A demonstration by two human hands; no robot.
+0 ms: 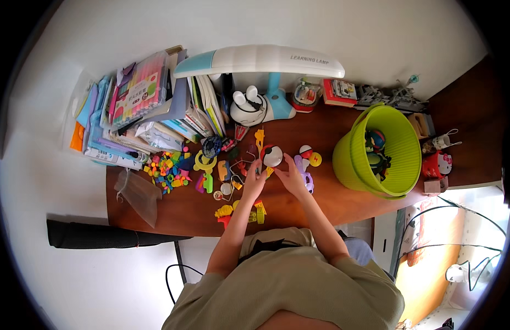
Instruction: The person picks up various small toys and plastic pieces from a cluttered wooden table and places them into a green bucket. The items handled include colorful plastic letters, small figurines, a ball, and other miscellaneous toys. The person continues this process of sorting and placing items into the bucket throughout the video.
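Note:
My left hand [253, 182] and my right hand [291, 180] reach over the desk, on either side of a red-and-white toy ball [273, 156]. Between my two thumbs shows a small yellow plastic piece [270, 170], close to the left thumb tip. Fingers of both hands come near the ball's lower edges; whether they grip it is not clear. Right of my right hand lie a purple plastic toy [307, 180], a smaller red-and-white ball [305, 151] and a yellow disc [315, 159]. A yellow plastic strip [259, 141] lies beyond my left hand.
A lime-green bucket [345, 161] with toys inside stands right. Small colourful pieces [169, 170] and a mesh pouch [140, 198] lie left. Books [205, 107] and a desk lamp [259, 62] line the back. Yellow-and-red toys [224, 212] sit by my left forearm.

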